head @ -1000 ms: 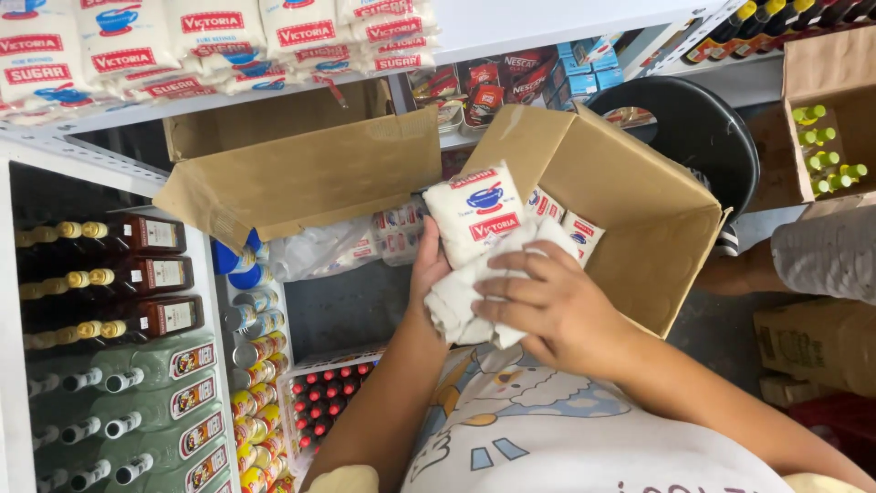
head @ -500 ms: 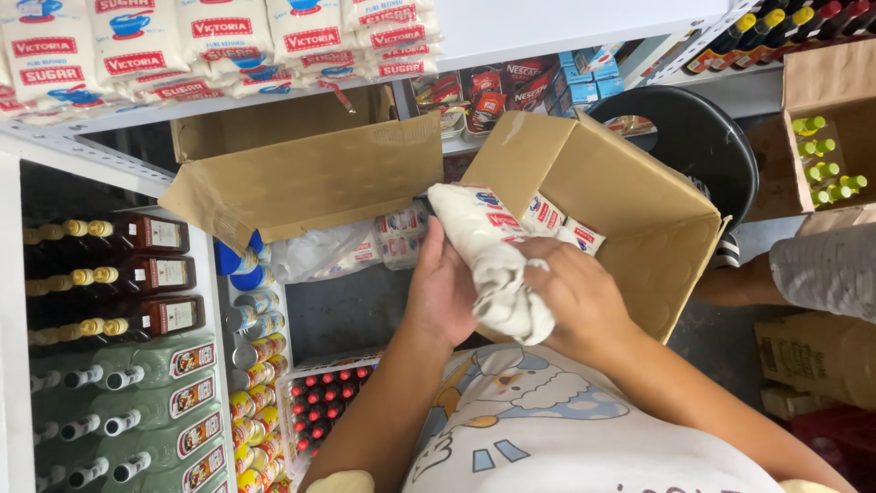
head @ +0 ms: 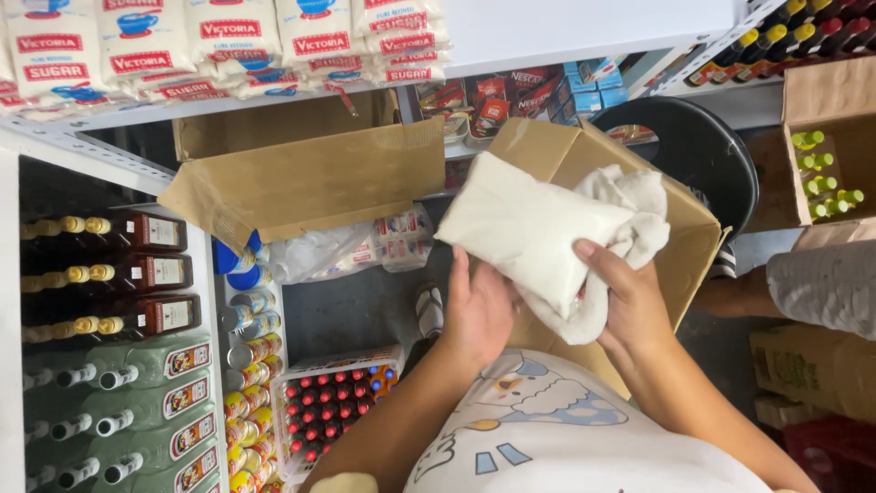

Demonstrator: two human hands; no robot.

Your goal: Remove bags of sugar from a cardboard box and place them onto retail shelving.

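My left hand (head: 479, 310) supports the white sugar bag (head: 529, 228) from below; my right hand (head: 625, 297) grips its cloth-wrapped (head: 630, 219) end.

Bright, even indoor light, soft shadows under shelves, slight blur, wide-angle edge distortion.

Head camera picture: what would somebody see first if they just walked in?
Probably the white bag in the middle, held with a white cloth by the left hand and right hand. Behind it sits an open cardboard box. More white bags fill the shelf along the top, and dark bottles line the left.
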